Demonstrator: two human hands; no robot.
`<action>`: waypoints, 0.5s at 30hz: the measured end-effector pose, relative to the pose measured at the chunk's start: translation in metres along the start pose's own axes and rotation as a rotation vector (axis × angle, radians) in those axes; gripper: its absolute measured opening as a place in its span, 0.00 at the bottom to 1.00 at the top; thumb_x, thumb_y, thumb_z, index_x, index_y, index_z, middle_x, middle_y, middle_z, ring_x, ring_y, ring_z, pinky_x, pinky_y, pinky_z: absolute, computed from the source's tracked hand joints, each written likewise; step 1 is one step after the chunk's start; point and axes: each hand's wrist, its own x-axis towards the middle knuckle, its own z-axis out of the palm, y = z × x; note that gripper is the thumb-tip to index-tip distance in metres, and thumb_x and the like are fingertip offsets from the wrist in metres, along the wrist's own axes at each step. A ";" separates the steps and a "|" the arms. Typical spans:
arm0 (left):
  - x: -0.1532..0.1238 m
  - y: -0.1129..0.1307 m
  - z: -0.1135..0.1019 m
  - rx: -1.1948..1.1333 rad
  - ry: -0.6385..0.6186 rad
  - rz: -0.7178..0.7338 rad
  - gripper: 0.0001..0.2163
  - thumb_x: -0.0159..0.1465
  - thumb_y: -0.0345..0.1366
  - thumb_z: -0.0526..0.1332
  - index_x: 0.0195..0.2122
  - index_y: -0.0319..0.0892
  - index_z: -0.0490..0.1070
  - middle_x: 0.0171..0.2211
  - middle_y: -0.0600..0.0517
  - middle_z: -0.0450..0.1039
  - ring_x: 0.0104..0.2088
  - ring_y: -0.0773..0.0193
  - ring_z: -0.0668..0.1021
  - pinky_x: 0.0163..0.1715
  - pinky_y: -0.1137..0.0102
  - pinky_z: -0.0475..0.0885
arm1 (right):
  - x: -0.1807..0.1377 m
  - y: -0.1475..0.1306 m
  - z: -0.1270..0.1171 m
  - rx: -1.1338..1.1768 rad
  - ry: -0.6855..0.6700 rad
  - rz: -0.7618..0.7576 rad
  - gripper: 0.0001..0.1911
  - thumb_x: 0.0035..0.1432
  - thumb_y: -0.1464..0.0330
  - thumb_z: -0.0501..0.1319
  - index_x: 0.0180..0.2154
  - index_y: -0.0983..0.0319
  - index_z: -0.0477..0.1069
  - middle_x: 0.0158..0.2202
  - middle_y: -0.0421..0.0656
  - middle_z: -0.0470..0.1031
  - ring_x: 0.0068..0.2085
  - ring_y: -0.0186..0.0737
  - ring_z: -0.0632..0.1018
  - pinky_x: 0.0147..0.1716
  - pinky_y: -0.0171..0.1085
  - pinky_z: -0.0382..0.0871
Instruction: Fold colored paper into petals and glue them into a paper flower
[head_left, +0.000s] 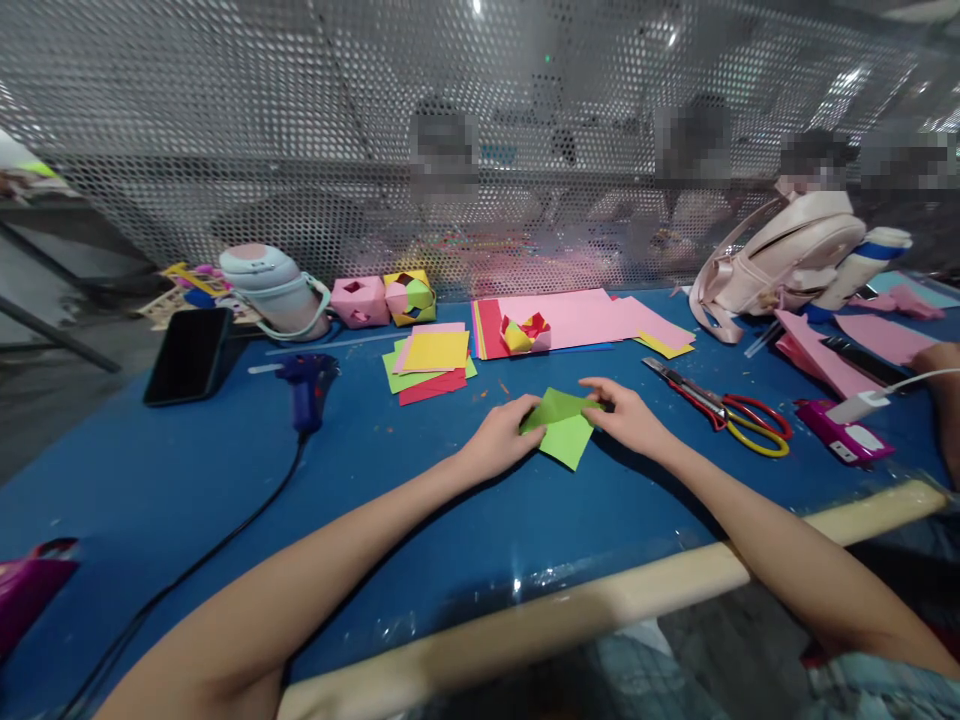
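A square of green paper (568, 440), creased across the middle, is held just over the blue table, one corner pointing toward me. At its left corner, my left hand (504, 436) grips the paper between thumb and fingers. My right hand (624, 414) pinches the opposite corner, with its index finger reaching out past the far edge. Beyond the hands sits a partly assembled folded-paper piece (525, 333) in red, yellow and pink. A stack of small coloured squares (436, 352) lies to the far left of the green paper.
Scissors (742, 412) and a cutter (679, 385) lie to the right, near a purple power strip (844, 432). A glue gun (304, 390) with a trailing cord, a phone (187, 356) and a bottle (274, 290) are leftward. A perforated metal screen (300, 130) stands behind.
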 end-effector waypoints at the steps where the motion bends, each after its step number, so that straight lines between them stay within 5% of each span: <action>1: 0.000 0.002 0.000 -0.058 0.019 -0.034 0.12 0.56 0.33 0.54 0.43 0.40 0.65 0.35 0.51 0.72 0.33 0.64 0.73 0.33 0.70 0.67 | 0.001 -0.002 0.001 0.087 0.008 0.036 0.20 0.50 0.71 0.56 0.47 0.63 0.64 0.31 0.40 0.71 0.30 0.34 0.71 0.31 0.35 0.65; 15: 0.002 0.012 0.000 -0.457 0.072 -0.295 0.14 0.54 0.34 0.58 0.41 0.36 0.67 0.35 0.49 0.73 0.33 0.62 0.75 0.32 0.69 0.70 | -0.003 -0.020 0.011 0.483 0.041 0.176 0.19 0.46 0.67 0.62 0.42 0.63 0.66 0.27 0.36 0.67 0.26 0.31 0.70 0.28 0.33 0.64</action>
